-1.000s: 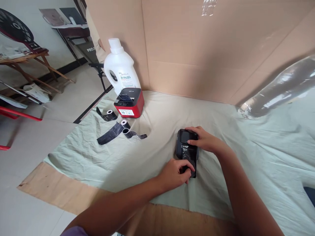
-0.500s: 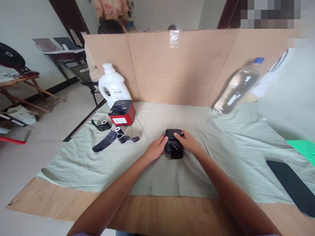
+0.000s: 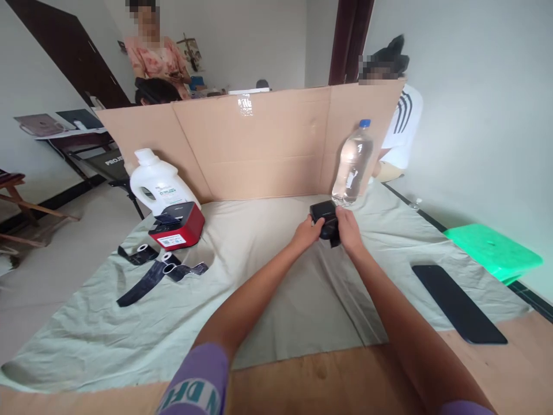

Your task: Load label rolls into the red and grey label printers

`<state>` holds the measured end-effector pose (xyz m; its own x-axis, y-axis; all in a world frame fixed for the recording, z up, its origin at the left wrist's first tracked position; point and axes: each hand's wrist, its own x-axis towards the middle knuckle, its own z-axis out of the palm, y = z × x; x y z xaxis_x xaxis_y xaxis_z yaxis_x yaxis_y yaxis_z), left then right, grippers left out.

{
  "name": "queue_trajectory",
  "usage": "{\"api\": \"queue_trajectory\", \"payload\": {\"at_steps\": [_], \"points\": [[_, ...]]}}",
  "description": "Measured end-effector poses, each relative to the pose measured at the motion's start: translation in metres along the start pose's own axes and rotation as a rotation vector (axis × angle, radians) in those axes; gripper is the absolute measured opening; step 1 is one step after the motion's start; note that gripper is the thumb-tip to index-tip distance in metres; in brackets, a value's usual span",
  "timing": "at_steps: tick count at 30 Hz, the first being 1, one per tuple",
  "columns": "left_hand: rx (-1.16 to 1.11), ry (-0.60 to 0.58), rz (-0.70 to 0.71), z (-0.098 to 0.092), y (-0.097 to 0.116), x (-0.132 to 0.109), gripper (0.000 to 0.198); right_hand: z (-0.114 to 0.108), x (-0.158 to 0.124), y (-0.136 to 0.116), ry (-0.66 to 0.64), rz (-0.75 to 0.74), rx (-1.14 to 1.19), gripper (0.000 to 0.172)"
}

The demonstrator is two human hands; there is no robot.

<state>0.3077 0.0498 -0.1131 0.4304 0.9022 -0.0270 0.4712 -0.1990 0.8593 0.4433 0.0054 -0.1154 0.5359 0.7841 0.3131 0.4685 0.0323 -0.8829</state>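
Note:
A small black portable printer (image 3: 323, 212) is between my two hands, close in front of the clear bottle near the back of the cloth. A strip of black paper hangs from its near side. My left hand (image 3: 306, 233) grips the left side, thumb on the near edge. On the opposite side my right hand (image 3: 349, 228) closes round it, its fingers partly hidden. Whether the printer touches the cloth I cannot tell. Off to the left stands a red and black printer (image 3: 184, 233), with several small rolls of black paper (image 3: 170, 266) lying in front, partly unrolled.
A white jug (image 3: 158, 181) stands behind the red printer. The clear bottle with a blue cap (image 3: 352, 164) leans by the cardboard screen (image 3: 259, 155). A black phone-like slab (image 3: 458, 302) lies at right, near a green stool (image 3: 492, 248). People are beyond the screen.
Both hands have carried the black printer away from me and to the right, towards the clear bottle. My view has swung right, so the rest of the scene sits further left.

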Motion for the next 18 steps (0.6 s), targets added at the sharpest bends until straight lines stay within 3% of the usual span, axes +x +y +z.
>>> {"api": "queue_trajectory", "payload": {"at_steps": [4,8,12,18], "points": [[0.005,-0.027,0.024,0.068,0.037,0.051,0.048,-0.05,0.044,0.033,0.152,0.092,-0.059,0.075],[0.021,-0.059,0.026,0.111,0.045,0.076,0.051,-0.074,0.059,0.076,0.14,0.226,0.009,0.076],[0.023,-0.095,0.016,0.13,0.041,0.092,0.049,-0.081,0.062,0.1,0.154,0.305,0.059,0.078],[-0.033,-0.142,0.018,0.139,0.04,0.106,0.05,-0.083,0.066,0.102,0.154,0.252,0.04,0.075]]}}
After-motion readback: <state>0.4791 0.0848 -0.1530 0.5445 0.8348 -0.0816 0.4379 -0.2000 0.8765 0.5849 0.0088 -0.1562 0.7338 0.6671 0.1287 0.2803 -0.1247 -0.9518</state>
